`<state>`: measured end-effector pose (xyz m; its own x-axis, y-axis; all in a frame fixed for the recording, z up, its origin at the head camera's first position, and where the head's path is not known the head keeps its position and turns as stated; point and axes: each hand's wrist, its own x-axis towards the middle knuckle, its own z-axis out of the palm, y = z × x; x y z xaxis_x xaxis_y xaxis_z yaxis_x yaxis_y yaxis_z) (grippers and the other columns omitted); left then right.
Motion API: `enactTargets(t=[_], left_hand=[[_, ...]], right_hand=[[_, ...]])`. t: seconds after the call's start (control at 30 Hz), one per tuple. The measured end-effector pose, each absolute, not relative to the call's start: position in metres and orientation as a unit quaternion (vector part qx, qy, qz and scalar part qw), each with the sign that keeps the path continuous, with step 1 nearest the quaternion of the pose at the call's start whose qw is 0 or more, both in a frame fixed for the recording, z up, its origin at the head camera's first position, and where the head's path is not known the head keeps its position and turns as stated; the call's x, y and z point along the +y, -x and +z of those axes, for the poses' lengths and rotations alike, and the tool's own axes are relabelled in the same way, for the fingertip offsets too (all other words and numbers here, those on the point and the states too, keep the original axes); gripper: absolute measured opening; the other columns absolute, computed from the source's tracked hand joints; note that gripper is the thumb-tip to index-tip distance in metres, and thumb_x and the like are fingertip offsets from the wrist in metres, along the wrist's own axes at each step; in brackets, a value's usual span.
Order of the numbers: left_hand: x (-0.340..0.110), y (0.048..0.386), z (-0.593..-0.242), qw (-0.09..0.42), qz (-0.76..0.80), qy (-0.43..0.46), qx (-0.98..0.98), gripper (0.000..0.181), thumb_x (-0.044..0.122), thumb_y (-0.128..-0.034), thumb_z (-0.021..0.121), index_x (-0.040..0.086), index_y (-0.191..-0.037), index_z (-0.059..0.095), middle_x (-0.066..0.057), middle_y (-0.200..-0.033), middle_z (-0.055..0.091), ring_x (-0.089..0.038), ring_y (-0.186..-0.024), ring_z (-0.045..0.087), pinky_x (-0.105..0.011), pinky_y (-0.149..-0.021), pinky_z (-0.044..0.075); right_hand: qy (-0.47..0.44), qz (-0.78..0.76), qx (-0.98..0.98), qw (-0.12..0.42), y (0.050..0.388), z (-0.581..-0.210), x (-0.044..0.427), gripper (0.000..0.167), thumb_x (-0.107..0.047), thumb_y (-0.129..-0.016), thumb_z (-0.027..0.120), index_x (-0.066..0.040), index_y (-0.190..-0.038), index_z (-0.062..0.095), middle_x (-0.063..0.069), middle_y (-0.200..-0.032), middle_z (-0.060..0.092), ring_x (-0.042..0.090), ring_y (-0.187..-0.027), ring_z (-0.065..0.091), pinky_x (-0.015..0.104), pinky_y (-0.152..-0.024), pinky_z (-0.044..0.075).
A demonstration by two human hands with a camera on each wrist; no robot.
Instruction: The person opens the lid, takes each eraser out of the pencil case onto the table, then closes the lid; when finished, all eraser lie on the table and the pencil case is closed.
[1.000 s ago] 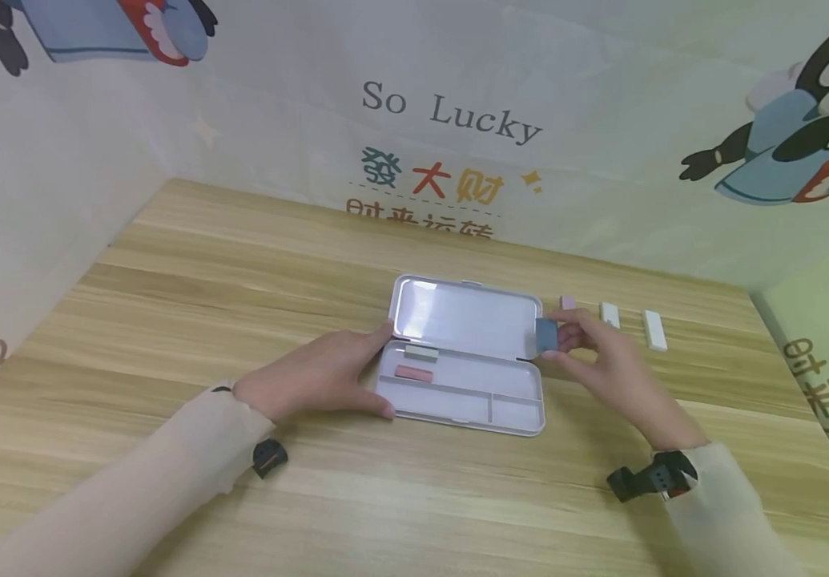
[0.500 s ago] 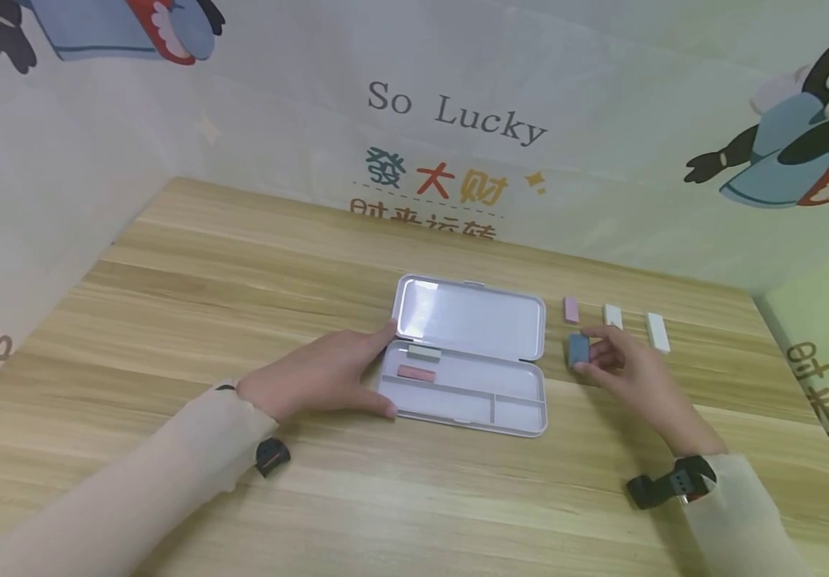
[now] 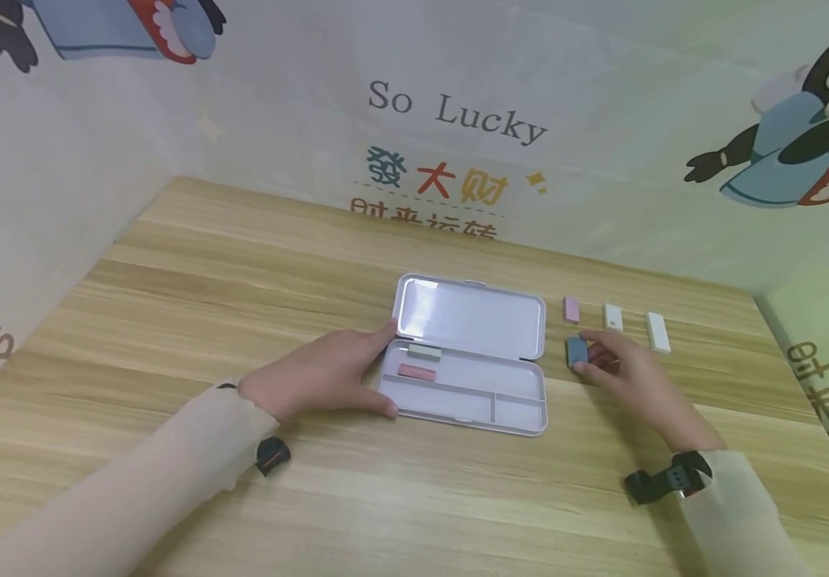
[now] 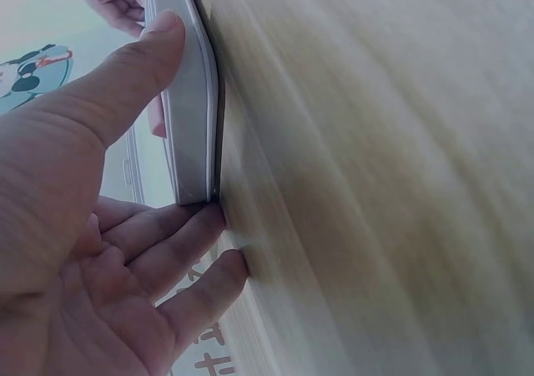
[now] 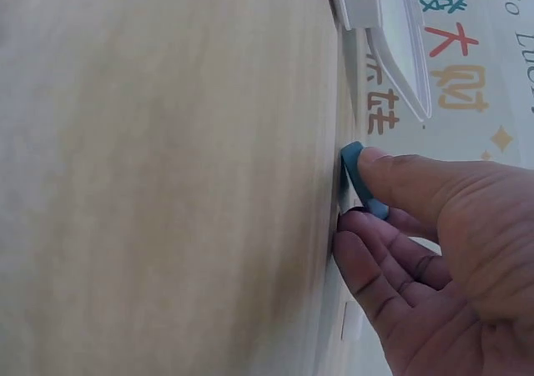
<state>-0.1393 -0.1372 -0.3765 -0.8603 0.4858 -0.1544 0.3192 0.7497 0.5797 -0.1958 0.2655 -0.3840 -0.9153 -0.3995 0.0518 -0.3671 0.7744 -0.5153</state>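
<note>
A white pencil case (image 3: 472, 320) lies unfolded, with a pale green block (image 3: 424, 352) and a pink block (image 3: 417, 373) in its upper compartment. The left hand (image 3: 320, 373) holds the case by its left side, thumb at the front corner; in the left wrist view the thumb of this hand (image 4: 108, 109) presses the case's wall (image 4: 190, 117). Right of the case, the right hand (image 3: 626, 369) pinches a blue block (image 3: 576, 352) at the tabletop. In the right wrist view the thumb of this hand (image 5: 417, 218) lies on the blue block (image 5: 357, 172), which is tilted.
Behind the right hand a lilac block (image 3: 571, 309), a white block (image 3: 612, 316) and a longer white block (image 3: 658, 332) lie in a row on the wooden table (image 3: 241, 264). A printed cloth (image 3: 277, 120) hangs behind the table.
The right hand has carried the blue block from the case's right edge rightward and down to the table, uncovering the lilac and middle white blocks. The left hand stays on the case.
</note>
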Motion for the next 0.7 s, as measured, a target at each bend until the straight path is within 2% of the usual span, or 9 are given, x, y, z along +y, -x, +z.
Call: enactTargets(t=[0.23, 0.37, 0.6, 0.7], left_hand=[[-0.1377, 0.1397, -0.3753, 0.152, 0.284, -0.216, 0.922, 0.116, 0.042, -0.0820, 0.089, 0.006, -0.167, 0.019, -0.016, -0.153, 0.058, -0.026, -0.138, 0.059, -0.045, -0.123, 0.043], [-0.1381, 0.1397, -0.3745, 0.152, 0.281, -0.215, 0.923, 0.117, 0.041, -0.0818, 0.090, 0.006, -0.168, 0.019, -0.016, -0.150, 0.061, -0.026, -0.134, 0.062, -0.045, -0.122, 0.045], [-0.1373, 0.1395, -0.3748, 0.150, 0.282, -0.215, 0.923, 0.118, 0.042, -0.0814, 0.090, 0.003, -0.167, 0.019, -0.020, -0.156, 0.054, -0.030, -0.142, 0.056, -0.045, -0.124, 0.042], [-0.1370, 0.1392, -0.3750, 0.151, 0.280, -0.214, 0.923, 0.118, 0.042, -0.0811, 0.090, 0.002, -0.167, 0.020, -0.020, -0.156, 0.054, -0.030, -0.143, 0.056, -0.045, -0.124, 0.042]], right_hand=[[0.201, -0.265, 0.942, 0.047, 0.2007, -0.3844, 0.2675, 0.044, -0.004, -0.097, 0.071, 0.015, -0.135, 0.059, 0.025, -0.108, 0.070, 0.033, -0.098, 0.069, 0.036, -0.087, 0.062], [0.196, -0.261, 0.944, 0.051, 0.2013, -0.3846, 0.2681, 0.043, -0.006, -0.098, 0.072, 0.015, -0.133, 0.060, 0.024, -0.108, 0.070, 0.031, -0.098, 0.069, 0.034, -0.086, 0.061], [0.190, -0.257, 0.946, 0.058, 0.2019, -0.3857, 0.2710, 0.043, -0.009, -0.098, 0.072, 0.014, -0.133, 0.061, 0.022, -0.107, 0.069, 0.030, -0.097, 0.069, 0.017, -0.079, 0.054], [0.187, -0.258, 0.946, 0.064, 0.2016, -0.3863, 0.2724, 0.045, -0.011, -0.099, 0.072, 0.013, -0.135, 0.060, 0.022, -0.107, 0.070, 0.030, -0.097, 0.069, 0.015, -0.078, 0.053]])
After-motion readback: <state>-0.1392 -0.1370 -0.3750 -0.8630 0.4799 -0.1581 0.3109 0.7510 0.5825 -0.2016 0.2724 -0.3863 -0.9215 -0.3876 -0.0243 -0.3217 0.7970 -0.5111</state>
